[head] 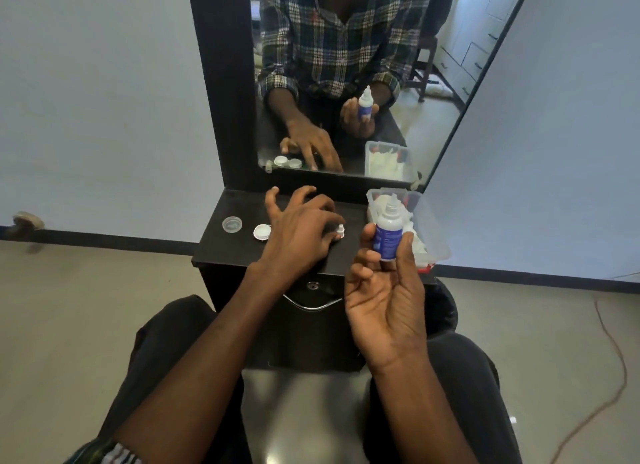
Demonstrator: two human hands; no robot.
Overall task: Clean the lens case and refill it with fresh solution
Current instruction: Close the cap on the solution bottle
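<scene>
Right hand (384, 301) is raised palm-up in front of the dark dresser top (221, 245), its thumb and fingers closed around the lower body of a small solution bottle (388, 233), which stands upright with a blue label and a white pointed nozzle uppermost. Left hand (299, 228) reaches forward over the dresser top with its fingers spread and curled downward, fingertips near the surface; whether they actually touch anything beneath them cannot be told. Just past its fingertips, on the right side, a small white cap (340, 231) stands on the surface. To the left of that hand a white round lens case lid (262, 232) lies open side up, and farther left, apart from it, sits a clear round cap (232, 224). The body of the lens case itself is hidden under the left hand in the direct view; in the mirror (349, 83) at the back of the dresser, two pale round wells show beside the reflected fingers. A clear plastic storage box (433, 235) holding white items stands at the right edge of the dresser top, behind and beside the bottle. Below the top, a curved metal drawer handle (313, 306) shows between the forearms.
</scene>
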